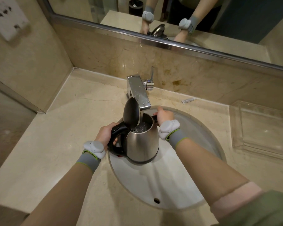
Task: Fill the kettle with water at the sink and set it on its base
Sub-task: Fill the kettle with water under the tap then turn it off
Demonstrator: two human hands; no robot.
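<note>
A steel kettle (142, 144) with a black handle hangs over the white sink (194, 136), its black lid (131, 115) tipped up. Water runs from the chrome tap (140, 93) into the kettle's mouth, and bubbling water shows inside. My left hand (104, 134) grips the black handle at the kettle's left. My right hand (164, 115) holds the kettle's far rim by the spout, on the right. The kettle's base is not in view.
A clear plastic tray (261, 128) lies on the marble counter (55, 144) at the right. A small tube (189, 100) lies behind the sink. The tap lever (151, 77) stands upright. A mirror (170, 17) spans the back wall; a socket plate (8, 18) sits at the upper left.
</note>
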